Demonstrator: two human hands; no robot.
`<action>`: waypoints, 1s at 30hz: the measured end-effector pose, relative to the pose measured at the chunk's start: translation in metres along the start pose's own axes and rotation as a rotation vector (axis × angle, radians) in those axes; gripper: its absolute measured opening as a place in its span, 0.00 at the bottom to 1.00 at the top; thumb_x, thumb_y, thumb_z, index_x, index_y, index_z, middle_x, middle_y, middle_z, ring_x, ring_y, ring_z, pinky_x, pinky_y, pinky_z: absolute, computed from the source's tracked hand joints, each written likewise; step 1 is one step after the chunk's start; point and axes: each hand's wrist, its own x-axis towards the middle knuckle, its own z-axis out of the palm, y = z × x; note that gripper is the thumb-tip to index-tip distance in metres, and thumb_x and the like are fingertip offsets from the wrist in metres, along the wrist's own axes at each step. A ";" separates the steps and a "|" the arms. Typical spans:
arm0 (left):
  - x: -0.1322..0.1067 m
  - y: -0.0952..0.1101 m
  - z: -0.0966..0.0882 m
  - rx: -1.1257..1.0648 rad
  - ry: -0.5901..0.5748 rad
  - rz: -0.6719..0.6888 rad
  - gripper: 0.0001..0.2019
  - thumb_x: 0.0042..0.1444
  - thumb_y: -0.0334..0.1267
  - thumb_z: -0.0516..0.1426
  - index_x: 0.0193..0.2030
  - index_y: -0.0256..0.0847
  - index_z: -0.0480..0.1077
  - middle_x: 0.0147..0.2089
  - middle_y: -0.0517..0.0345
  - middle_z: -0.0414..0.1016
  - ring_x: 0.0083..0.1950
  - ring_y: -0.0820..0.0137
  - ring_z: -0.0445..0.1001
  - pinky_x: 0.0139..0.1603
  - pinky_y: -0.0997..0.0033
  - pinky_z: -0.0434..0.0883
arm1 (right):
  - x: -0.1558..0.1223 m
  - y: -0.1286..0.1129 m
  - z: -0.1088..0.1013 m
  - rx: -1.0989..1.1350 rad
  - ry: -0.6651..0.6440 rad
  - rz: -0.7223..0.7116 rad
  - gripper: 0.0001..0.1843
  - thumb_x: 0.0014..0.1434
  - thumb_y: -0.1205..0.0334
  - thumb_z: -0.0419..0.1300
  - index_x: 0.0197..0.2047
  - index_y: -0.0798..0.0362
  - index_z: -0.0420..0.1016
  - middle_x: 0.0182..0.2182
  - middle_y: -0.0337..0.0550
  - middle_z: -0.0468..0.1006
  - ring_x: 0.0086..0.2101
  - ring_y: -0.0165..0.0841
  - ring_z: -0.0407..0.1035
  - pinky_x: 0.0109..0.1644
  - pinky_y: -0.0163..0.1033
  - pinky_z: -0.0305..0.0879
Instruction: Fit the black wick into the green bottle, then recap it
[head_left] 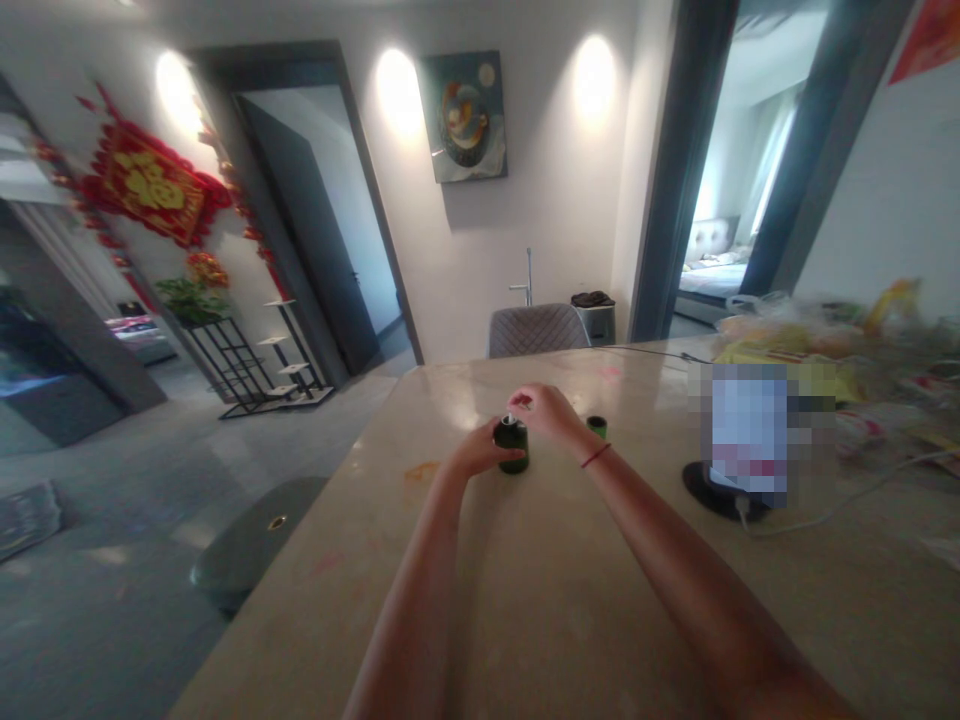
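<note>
A small dark green bottle stands on the beige stone tabletop, with a silver-coloured neck at its top. My left hand wraps its side. My right hand hovers bent over the bottle's top, fingertips at the neck. I cannot tell whether those fingers pinch anything. A short green cap stands upright on the table just beyond my right hand, apart from the bottle. A red string bracelet circles my right wrist.
A blurred object on a black round base with a white cable sits to the right. Plastic bags and packages are heaped at the far right. A grey chair stands past the table's far end, and the left edge drops to the floor.
</note>
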 end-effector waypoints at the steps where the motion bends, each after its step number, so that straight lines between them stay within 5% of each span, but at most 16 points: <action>1: 0.000 0.000 0.000 0.003 0.008 -0.005 0.30 0.34 0.44 0.65 0.48 0.42 0.67 0.46 0.52 0.72 0.49 0.56 0.67 0.53 0.61 0.60 | 0.000 0.002 0.004 -0.027 -0.026 -0.016 0.07 0.53 0.65 0.57 0.32 0.56 0.75 0.33 0.46 0.77 0.36 0.32 0.69 0.44 0.34 0.61; 9: 0.001 0.000 0.000 0.071 0.022 -0.032 0.31 0.34 0.45 0.65 0.48 0.40 0.66 0.45 0.50 0.72 0.48 0.55 0.68 0.50 0.61 0.62 | -0.002 0.012 0.023 -0.059 -0.060 -0.037 0.08 0.54 0.62 0.56 0.33 0.56 0.75 0.35 0.47 0.75 0.40 0.31 0.67 0.49 0.35 0.58; 19: 0.001 -0.001 0.000 0.054 0.008 0.000 0.32 0.35 0.46 0.64 0.50 0.42 0.64 0.47 0.51 0.71 0.50 0.56 0.67 0.52 0.61 0.61 | 0.002 0.019 0.016 0.090 -0.013 0.038 0.14 0.59 0.59 0.50 0.39 0.56 0.74 0.37 0.46 0.77 0.38 0.31 0.70 0.42 0.32 0.62; 25: 0.001 -0.002 -0.001 0.107 -0.003 0.022 0.30 0.37 0.47 0.64 0.48 0.40 0.65 0.46 0.51 0.71 0.49 0.57 0.68 0.51 0.61 0.62 | -0.005 0.048 0.023 -0.357 -0.215 0.258 0.16 0.60 0.68 0.44 0.41 0.59 0.73 0.40 0.54 0.76 0.42 0.34 0.69 0.44 0.34 0.62; 30: 0.002 -0.005 0.000 0.134 0.009 0.000 0.33 0.36 0.46 0.64 0.51 0.39 0.63 0.47 0.52 0.72 0.50 0.60 0.68 0.52 0.62 0.64 | -0.021 0.056 0.038 -0.468 -0.299 0.336 0.15 0.56 0.74 0.48 0.41 0.64 0.73 0.42 0.61 0.74 0.45 0.39 0.69 0.45 0.37 0.63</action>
